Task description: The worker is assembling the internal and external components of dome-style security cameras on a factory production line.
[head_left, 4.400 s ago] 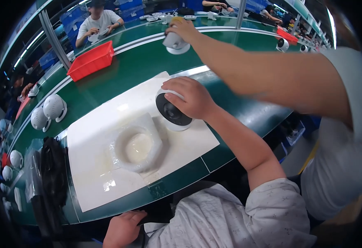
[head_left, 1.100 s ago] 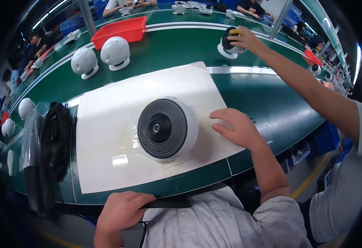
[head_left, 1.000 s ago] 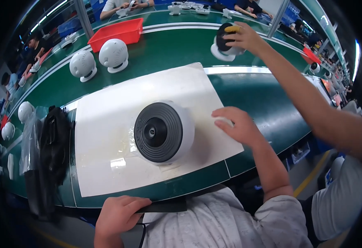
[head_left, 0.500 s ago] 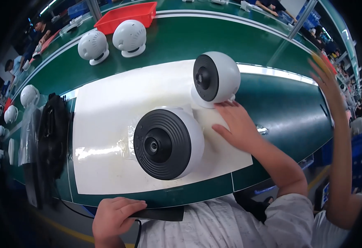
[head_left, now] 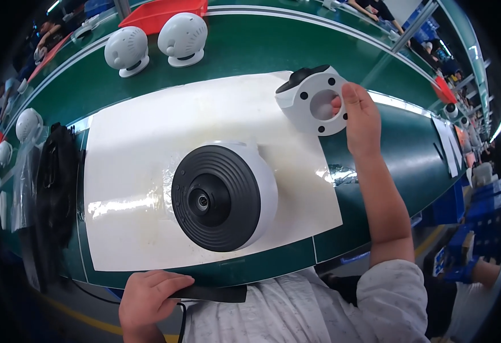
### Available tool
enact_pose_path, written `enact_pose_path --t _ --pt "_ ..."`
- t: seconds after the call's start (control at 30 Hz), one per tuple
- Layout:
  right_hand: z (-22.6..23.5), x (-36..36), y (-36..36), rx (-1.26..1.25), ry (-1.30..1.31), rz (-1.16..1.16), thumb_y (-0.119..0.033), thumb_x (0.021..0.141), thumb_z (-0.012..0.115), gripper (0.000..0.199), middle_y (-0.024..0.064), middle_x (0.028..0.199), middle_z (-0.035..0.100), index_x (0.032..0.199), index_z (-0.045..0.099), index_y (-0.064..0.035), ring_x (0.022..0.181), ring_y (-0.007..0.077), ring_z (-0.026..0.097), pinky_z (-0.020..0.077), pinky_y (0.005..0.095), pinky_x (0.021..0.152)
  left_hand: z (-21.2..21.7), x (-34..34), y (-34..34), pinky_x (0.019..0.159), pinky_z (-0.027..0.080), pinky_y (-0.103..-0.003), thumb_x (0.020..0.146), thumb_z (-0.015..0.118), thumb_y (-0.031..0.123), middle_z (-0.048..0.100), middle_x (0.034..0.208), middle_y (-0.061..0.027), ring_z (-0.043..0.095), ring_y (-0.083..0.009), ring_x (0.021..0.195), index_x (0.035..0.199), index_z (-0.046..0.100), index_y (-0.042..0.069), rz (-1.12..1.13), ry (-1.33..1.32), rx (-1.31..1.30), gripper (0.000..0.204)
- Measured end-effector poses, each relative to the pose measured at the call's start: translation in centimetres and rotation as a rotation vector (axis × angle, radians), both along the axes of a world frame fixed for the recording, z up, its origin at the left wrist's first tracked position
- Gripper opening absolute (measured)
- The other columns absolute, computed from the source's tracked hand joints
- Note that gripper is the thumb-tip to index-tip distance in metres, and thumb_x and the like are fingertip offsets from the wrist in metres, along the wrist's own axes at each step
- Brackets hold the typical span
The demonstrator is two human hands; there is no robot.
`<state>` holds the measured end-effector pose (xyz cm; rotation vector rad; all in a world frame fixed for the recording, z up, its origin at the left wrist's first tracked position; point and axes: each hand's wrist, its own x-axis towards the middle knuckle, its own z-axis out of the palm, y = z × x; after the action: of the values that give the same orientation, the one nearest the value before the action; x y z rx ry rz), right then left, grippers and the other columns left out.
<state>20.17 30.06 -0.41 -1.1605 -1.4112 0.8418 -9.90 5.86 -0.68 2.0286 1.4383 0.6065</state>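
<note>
My right hand grips a round white device by its ring-shaped base at the far right of the white mat. The device is tipped so the underside shows, with several black feet around a central hole; fingertips show through that hole. Its black front points away and up. A second round device, white with a black ringed face and a lens-like centre, stands mid-mat, untouched. At the bench's near edge my left hand is closed on a flat black strip-shaped object; a black cable hangs beside it.
Two similar white devices stand on the green bench beyond the mat, before a red tray. At the left lie a black bundle and clear plastic wrap. Paper sheets lie at the far right.
My right hand has taken hold of the far device's base and tipped it, so its underside now shows. Another person's raised arm at the right has dropped away. My left hand stays nearly put.
</note>
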Motion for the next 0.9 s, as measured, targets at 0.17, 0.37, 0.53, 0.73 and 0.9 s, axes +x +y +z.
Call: enact_pose_path --t 0.17,0.37,0.53,0.73,0.9 --pt "0.6 1.0 2.4 0.094 0.023 -0.128 -0.026 0.085 0.05 0.026 0.0018 0.073 0.055 0.095 0.055 -0.0021 0.066 0.009 0.051 0.041 0.0205 0.061 0.1 0.1 0.6 0.055 0.047 -0.031 0.049 0.051 -0.003 0.059 0.068 -0.0095 0.058 -0.0264 0.061 0.081 0.061 0.006 -0.039 0.004 0.003 0.035" --pt "-7.6 1.3 17.0 0.943 -0.79 -0.446 -0.014 0.077 0.053 0.011 0.0102 0.081 0.058 0.081 0.06 -0.0063 0.077 0.0257 0.055 0.0444 0.0327 0.069 -0.4 -0.5 -1.2 0.062 0.045 -0.034 0.058 0.05 -0.002 0.058 0.075 -0.0136 0.056 -0.029 0.068 0.085 0.059 0.003 0.037 -0.014 -0.067 0.03" --pt "-8.2 6.2 18.0 0.506 -0.944 -0.437 -0.019 0.078 0.051 0.015 0.0103 0.086 0.059 0.082 0.059 -0.0072 0.082 0.0267 0.054 0.0439 0.035 0.073 0.5 0.2 -0.6 0.069 0.044 -0.037 0.067 0.05 -0.001 0.059 0.083 -0.0173 0.056 -0.0338 0.075 0.09 0.059 0.002 -0.018 -0.054 -0.174 0.025" --pt "-8.8 4.9 16.8 0.313 -1.072 -0.462 -0.029 0.083 0.042 0.029 0.0105 0.102 0.056 0.099 0.056 -0.0094 0.101 0.0237 0.049 0.0289 0.0397 0.092 1.9 0.5 -1.2 0.072 0.043 -0.037 0.071 0.05 0.001 0.059 0.083 -0.0164 0.056 -0.0326 0.078 0.089 0.059 0.004 -0.007 0.033 -0.149 0.021" --pt "-6.9 1.6 9.6 0.363 -0.665 -0.219 -0.018 0.076 0.054 0.016 0.0081 0.093 0.057 0.088 0.058 -0.0083 0.089 0.0215 0.054 0.0398 0.0359 0.077 3.1 -0.2 -2.2 0.074 0.043 -0.036 0.071 0.054 0.004 0.059 0.083 -0.016 0.056 -0.032 0.08 0.088 0.059 0.004 0.033 0.08 -0.172 0.018"
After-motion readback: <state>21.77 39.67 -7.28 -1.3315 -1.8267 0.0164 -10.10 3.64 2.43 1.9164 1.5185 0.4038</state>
